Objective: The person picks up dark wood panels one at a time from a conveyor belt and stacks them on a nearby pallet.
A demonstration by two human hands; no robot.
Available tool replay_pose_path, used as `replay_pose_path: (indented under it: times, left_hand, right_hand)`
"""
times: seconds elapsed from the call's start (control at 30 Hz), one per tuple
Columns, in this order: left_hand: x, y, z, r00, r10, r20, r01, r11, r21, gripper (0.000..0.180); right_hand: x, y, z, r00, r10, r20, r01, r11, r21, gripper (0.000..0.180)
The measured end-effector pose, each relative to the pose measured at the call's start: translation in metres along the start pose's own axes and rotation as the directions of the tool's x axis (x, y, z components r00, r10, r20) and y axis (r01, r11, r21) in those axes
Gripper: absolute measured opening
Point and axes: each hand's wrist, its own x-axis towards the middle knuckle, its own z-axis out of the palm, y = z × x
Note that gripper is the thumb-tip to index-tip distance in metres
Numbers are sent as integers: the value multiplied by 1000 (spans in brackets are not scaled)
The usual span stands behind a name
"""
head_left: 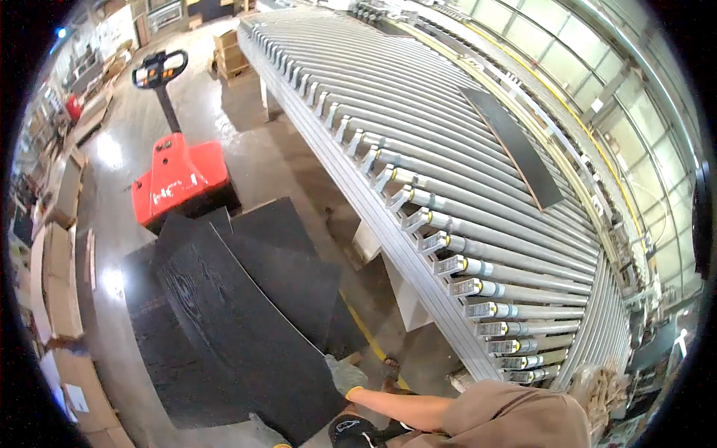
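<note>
**A:** In the head view, what is the person working with?

**B:** A stack of large dark boards [246,313] lying on the floor at lower left, fanned out so their corners do not line up. The top board [224,328] runs from near the red pallet truck [179,179] down to the person's hands.

**A:** How would that board handle?

**B:** It looks thin, wide and fairly stiff, so probably awkward more than heavy; it would likely flex or swing if lifted by one corner. The surface looks matt, not slippery. The near edge, with hands spread well apart, seems the sensible place to grip.

**A:** And the hands?

**B:** The right hand [345,375], in a pale glove with an orange cuff, sits at the near right corner of the top board, touching or just beside it. Whether its fingers are closed round the edge cannot be told. The left hand [265,431] is barely in view at the bottom edge, a gloved bit near the board's near edge; its grip cannot be told either.

**A:** What else is around?

**B:** A long roller conveyor [448,187] stretches along the right, with one dark board [511,145] lying on it farther off. Cardboard boxes [56,299] stand along the far left.
</note>
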Motion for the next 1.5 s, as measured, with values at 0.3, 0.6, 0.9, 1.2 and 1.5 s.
replay_pose_path:
  times: [0.3,0.6,0.9,1.2,1.5]
  left_hand:
    - [-155,-34,62,979,185,90,-188,982,29,70]
    - [-283,-4,150,855,289,431,-257,957,-133,63]
    - [-401,37,247,382,552,741,-906,382,182,52]
    - [-561,62,273,324,240,915,-790,601,122,70]
    - [-516,13,321,-23,413,910,-954,265,-144,66]
  right_hand:
    - [-103,172,-83,985,9,-170,-43,979,-201,41]
    - [-187,346,-123,691,147,-707,-109,989,99,34]
    - [-264,458,-158,634,684,-360,-86,525,847,79]
    - [-401,504,-213,685,713,-153,-443,573,690,88]
    - [-426,492,-231,666,524,-531,-180,804,567,56]
